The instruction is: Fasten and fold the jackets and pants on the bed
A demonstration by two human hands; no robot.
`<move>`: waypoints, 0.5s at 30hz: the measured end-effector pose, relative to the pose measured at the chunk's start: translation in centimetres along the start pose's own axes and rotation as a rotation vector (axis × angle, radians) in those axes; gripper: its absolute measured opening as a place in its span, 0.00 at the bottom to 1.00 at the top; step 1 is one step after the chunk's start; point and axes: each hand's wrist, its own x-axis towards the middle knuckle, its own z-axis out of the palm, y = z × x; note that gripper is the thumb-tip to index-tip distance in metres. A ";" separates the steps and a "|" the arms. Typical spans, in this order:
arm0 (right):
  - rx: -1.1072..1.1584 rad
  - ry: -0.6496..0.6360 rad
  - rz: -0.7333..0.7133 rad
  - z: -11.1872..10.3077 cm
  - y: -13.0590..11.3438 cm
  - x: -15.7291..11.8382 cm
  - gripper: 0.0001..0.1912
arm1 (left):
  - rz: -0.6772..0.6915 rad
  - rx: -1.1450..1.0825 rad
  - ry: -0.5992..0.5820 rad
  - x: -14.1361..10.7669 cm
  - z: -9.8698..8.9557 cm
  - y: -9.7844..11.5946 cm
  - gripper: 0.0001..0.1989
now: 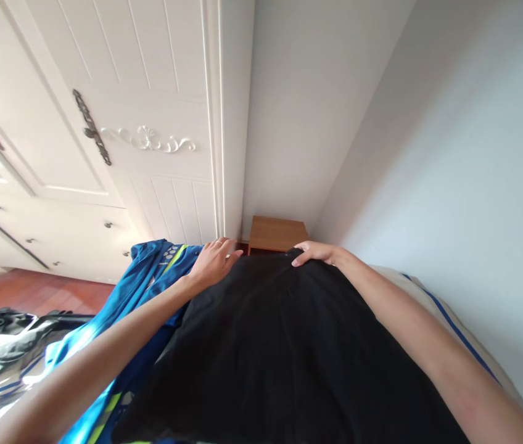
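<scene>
A black cloth garment point(284, 351) is spread out in front of me, its far edge lying near the wooden cabinet. My right hand point(310, 251) pinches that far edge toward its right corner, the thumb on top of the fabric. At the far left corner is my left hand point(215, 262), with fingers stretched out and the thumb apart. It wears a ring and is slightly blurred; whether it touches the black fabric I cannot tell. Beneath and left of the black garment lies a blue garment point(144, 277) with yellow-green stripes and white markings.
A white wardrobe point(169, 203) with dark metal handles stands at the left. Beyond the cloth is a small wooden cabinet point(277, 233) in the corner. A pale wall point(465, 203) rises on the right, beside cream bedding point(437, 314) with a blue stripe. Black-and-white items point(2, 345) lie at lower left.
</scene>
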 end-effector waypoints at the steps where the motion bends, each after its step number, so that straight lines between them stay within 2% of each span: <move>1: -0.009 0.019 0.013 0.1 0.2 0.2 0.28 | 0.059 -0.021 0.018 -0.3 -0.3 1.1 0.26; 5: -0.100 0.120 0.087 1.1 1.9 1.3 0.30 | 0.138 -0.030 0.001 -1.4 -0.2 4.6 0.26; 9: -0.170 0.198 0.047 1.2 2.4 1.1 0.34 | 0.259 0.000 -0.068 -2.7 2.3 6.6 0.32; 12: -0.201 0.239 0.034 0.1 1.8 -1.1 0.39 | 0.274 0.009 -0.165 -3.7 5.1 7.1 0.37; 15: -0.223 0.225 0.072 -1.4 1.5 -4.7 0.41 | 0.251 0.032 -0.213 -4.6 7.5 6.9 0.38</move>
